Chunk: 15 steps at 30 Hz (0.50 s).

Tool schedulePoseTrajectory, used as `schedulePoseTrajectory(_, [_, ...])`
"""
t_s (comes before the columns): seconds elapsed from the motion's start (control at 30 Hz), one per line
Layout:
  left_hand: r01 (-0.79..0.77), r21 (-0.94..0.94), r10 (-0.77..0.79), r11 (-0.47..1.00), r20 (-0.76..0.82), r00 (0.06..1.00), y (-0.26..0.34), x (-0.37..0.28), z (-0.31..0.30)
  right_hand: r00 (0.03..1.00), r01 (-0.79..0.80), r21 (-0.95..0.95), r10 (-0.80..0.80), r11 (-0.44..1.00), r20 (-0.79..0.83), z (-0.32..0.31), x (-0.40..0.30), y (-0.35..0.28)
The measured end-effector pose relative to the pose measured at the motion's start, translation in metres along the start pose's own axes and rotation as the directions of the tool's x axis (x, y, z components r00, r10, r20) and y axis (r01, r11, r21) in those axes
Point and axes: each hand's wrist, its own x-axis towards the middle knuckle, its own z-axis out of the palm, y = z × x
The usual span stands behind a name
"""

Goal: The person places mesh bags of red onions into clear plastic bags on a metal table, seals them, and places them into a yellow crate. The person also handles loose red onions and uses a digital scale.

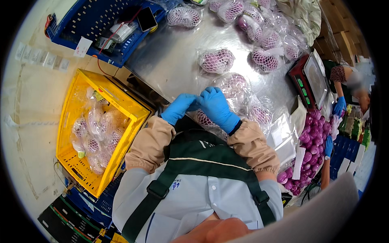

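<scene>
My left hand, in a blue glove, meets my right hand, gloved alike, at the near edge of the steel table. Their fingertips pinch together at the mouth of a clear plastic bag; the fingers hide most of the gripped film. Inside that bag, partly under my right hand, are purple onions in white netting. Beyond my right hand lies another bag of netted onions, and one more bagged bundle is to its right. Farther up the table sits a separate bagged bundle.
A yellow crate with several bagged bundles stands at left. Above it, a blue crate holds a phone. At right are a scale, flat plastic bags, loose purple onions and a co-worker's gloved hand.
</scene>
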Motion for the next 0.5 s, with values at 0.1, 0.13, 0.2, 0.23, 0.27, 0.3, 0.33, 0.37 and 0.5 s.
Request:
schedulePoseTrajectory(0.1, [-0.074,-0.034,0.075,0.997,0.009,0.997,-0.006,0.0,0.008,1.0,0.001,0.048,-0.002,0.999,0.005,-0.012,-0.005,0.0])
schedulePoseTrajectory(0.13, [-0.043,-0.015,0.043,0.999,0.003,0.999,-0.003,-0.001,0.012,1.0,-0.012,0.111,0.01,0.994,0.013,-0.024,-0.009,0.001])
schedulePoseTrajectory(0.2, [0.024,0.024,-0.024,0.999,-0.007,1.0,0.006,-0.004,0.021,0.993,-0.116,0.365,0.114,0.924,0.028,-0.067,-0.026,0.004])
schedulePoseTrajectory(0.23, [0.059,0.051,-0.06,0.997,0.012,0.998,0.014,-0.008,0.024,0.985,-0.165,0.482,0.167,0.86,0.04,-0.085,-0.043,0.008])
schedulePoseTrajectory(0.27, [0.09,0.074,-0.092,0.993,0.025,0.995,0.022,-0.015,0.024,0.867,-0.316,0.664,0.49,0.678,-0.088,-0.083,-0.081,0.02])
schedulePoseTrajectory(0.3, [0.12,0.085,-0.123,0.989,0.03,0.992,0.024,-0.021,0.022,0.687,-0.25,0.829,0.695,0.5,-0.212,-0.104,-0.106,0.05])
schedulePoseTrajectory(0.33, [0.124,0.06,-0.125,0.991,0.023,0.992,0.021,-0.025,0.019,0.442,-0.122,0.937,0.864,0.326,-0.243,-0.138,-0.131,0.088])
schedulePoseTrajectory(0.37, [0.13,0.055,-0.131,0.99,0.022,0.991,0.02,-0.029,0.016,0.146,0.072,0.98,0.97,0.187,-0.196,-0.173,-0.163,0.124])
schedulePoseTrajectory(0.5, [-0.201,0.377,0.313,0.904,-0.262,0.913,-0.002,-0.008,-0.023,-0.048,-0.439,0.717,0.783,0.541,-0.62,-0.193,-0.263,0.191])
